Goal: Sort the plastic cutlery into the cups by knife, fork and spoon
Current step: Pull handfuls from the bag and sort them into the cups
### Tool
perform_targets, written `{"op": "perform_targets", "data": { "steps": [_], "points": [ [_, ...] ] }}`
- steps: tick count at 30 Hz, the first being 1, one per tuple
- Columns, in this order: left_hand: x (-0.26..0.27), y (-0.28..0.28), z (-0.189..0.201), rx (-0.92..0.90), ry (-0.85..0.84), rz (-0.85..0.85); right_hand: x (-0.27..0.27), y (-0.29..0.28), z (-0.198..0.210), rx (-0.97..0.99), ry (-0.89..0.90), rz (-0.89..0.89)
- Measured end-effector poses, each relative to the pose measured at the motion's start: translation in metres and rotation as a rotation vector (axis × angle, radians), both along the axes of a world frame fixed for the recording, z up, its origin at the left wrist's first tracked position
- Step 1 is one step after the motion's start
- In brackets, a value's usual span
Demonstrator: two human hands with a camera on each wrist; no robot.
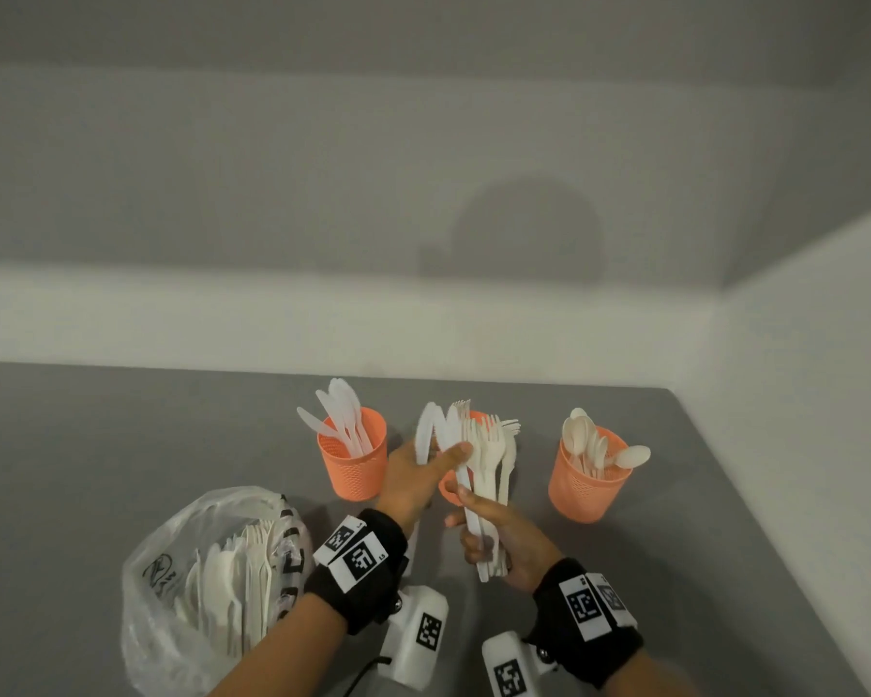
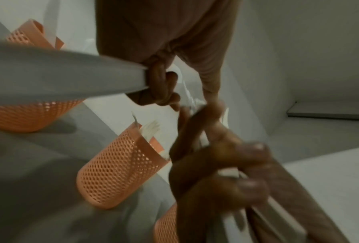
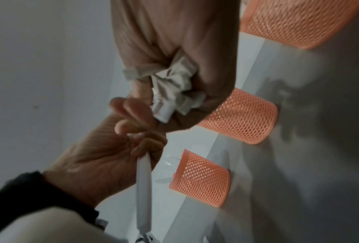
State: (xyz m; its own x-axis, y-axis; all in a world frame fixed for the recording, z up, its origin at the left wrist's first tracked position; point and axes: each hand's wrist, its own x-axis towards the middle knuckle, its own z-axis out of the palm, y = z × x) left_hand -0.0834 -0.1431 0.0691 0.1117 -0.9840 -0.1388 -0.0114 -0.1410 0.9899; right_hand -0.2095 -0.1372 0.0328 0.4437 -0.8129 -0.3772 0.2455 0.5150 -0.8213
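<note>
I am seeing a clear plastic bag of cutlery sitting at the left on the grey table. Next, a knife cup is standing with knives in it. My left hand is pinching white knives from the bundle in front of the middle fork cup. My right hand is gripping the bundle's handles, forks fanning upward. At the right, the spoon cup is holding spoons.
</note>
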Motion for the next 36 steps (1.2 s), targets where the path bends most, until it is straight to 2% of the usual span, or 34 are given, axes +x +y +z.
{"op": "perform_targets", "data": {
  "steps": [9, 13, 15, 18, 21, 24, 28, 31, 33, 36],
  "points": [
    [-0.002, 0.002, -0.003, 0.033, 0.271, 0.116, 0.003, -0.001, 0.004, -0.028, 0.002, 0.003],
    [-0.001, 0.0, -0.011, 0.048, 0.199, 0.019, 0.006, 0.0, 0.004, -0.071, 0.065, -0.027],
    [-0.001, -0.001, -0.014, 0.057, 0.172, 0.035, 0.006, 0.001, 0.006, -0.105, 0.083, -0.038],
    [0.002, -0.006, -0.015, 0.077, 0.23, 0.139, 0.005, 0.001, 0.005, -0.173, 0.091, -0.071],
    [0.014, -0.016, -0.012, 0.065, 0.31, 0.273, 0.003, -0.001, 0.004, -0.147, 0.178, -0.107],
    [0.036, -0.031, 0.004, -0.029, 0.345, 0.394, -0.002, 0.0, 0.002, -0.141, 0.264, -0.134],
    [0.068, -0.056, 0.034, -0.243, 0.094, 0.563, -0.004, -0.003, 0.002, -0.175, 0.349, -0.097],
    [0.085, -0.075, 0.048, -0.304, 0.088, 0.66, -0.001, -0.006, 0.007, -0.166, 0.324, -0.079],
    [0.092, -0.085, 0.047, -0.307, 0.102, 0.688, 0.002, -0.008, 0.01, -0.157, 0.29, -0.071],
    [0.097, -0.095, 0.027, -0.273, -0.023, 0.665, 0.002, -0.01, 0.009, -0.128, 0.243, -0.063]
  ]
}}
